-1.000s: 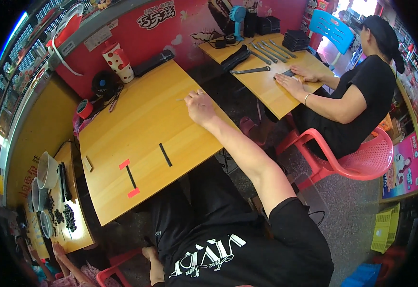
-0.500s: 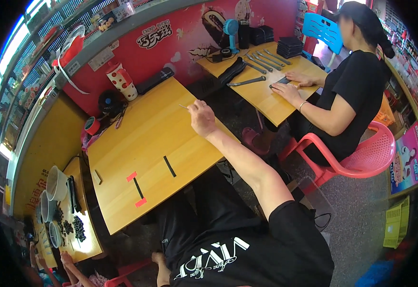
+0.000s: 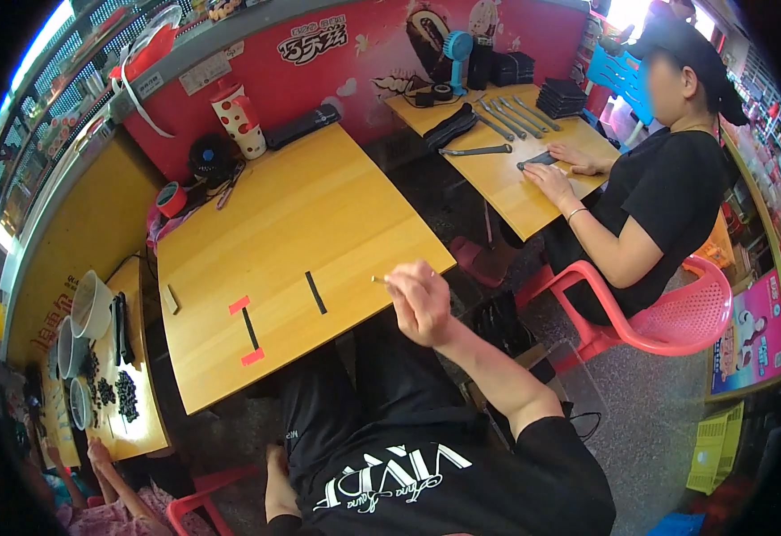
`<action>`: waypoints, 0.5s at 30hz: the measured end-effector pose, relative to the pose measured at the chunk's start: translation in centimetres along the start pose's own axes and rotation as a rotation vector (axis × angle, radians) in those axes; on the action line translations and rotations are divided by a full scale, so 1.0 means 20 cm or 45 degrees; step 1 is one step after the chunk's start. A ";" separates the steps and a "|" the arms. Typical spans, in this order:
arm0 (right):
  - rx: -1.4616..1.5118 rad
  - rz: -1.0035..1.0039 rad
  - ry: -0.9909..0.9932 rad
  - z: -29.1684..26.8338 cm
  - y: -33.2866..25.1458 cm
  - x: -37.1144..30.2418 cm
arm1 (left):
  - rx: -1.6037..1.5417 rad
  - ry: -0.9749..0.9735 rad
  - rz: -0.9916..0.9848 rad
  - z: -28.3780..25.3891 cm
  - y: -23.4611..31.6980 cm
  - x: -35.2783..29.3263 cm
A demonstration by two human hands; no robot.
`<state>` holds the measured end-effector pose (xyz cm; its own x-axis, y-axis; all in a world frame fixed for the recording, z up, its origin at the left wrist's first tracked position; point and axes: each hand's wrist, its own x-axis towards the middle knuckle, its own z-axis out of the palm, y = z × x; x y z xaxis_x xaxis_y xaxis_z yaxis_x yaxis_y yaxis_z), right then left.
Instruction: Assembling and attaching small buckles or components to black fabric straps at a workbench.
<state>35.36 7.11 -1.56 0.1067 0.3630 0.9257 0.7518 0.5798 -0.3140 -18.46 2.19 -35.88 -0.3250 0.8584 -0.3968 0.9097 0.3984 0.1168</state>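
Note:
My right hand (image 3: 422, 302) is above the near right edge of the wooden table (image 3: 355, 196). Its fingers are closed on a thin, short stick (image 3: 380, 280), whose pale tip points left. Low beside my thigh hangs my left hand (image 3: 275, 460), its fingers too unclear to make out. To the left of my right hand, a black strip (image 3: 316, 293) lies on the tabletop. Farther left is another black strip (image 3: 250, 329) with a piece of red tape (image 3: 239, 305) at its far end and one (image 3: 253, 357) at its near end. A small flat tan piece (image 3: 171, 299) rests by the left edge.
At the right table, a co-worker (image 3: 659, 196) presses a dark flat piece (image 3: 538, 162) near several grey strips (image 3: 516, 116). A spotted jug (image 3: 240, 125), dark fan (image 3: 207, 158) and tape roll (image 3: 172, 199) stand at the back left. Plastic tubs (image 3: 92, 305) and another person's hands (image 3: 97, 454) are at left.
My right hand has come back from the far part of the table toward its near right edge, still holding the thin stick. The view has shifted slightly.

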 end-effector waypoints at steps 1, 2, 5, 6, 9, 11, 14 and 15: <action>0.010 0.008 -0.044 -0.02 -0.04 -0.04 | 0.028 -0.010 0.034 -0.03 0.02 -0.03; 0.034 0.028 -0.080 -0.04 -0.07 -0.08 | 0.052 -0.020 0.068 -0.07 0.06 -0.05; 0.086 0.122 -0.198 -0.07 -0.15 -0.18 | 0.135 -0.043 0.165 -0.24 0.17 -0.08; 0.119 0.180 -0.221 -0.09 -0.18 -0.20 | 0.162 -0.049 0.193 -0.28 0.15 -0.09; 0.361 0.505 -0.303 -0.12 -0.26 -0.28 | 0.254 -0.076 0.271 -0.47 0.19 -0.14; 0.556 0.766 -0.365 -0.16 -0.31 -0.38 | -0.199 -0.253 0.438 -0.80 0.38 -0.38; 1.092 1.317 -0.239 -0.18 -0.37 -0.49 | -0.575 -0.654 0.490 -1.32 0.82 -0.82; 1.104 1.319 -0.261 -0.18 -0.38 -0.51 | -0.689 -0.728 0.556 -1.38 0.94 -0.91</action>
<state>30.86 -3.62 -7.87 0.2115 0.9636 0.1634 -0.2668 0.2178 -0.9388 -2.62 2.98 -1.33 0.3306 0.7350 -0.5920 0.6290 0.2960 0.7188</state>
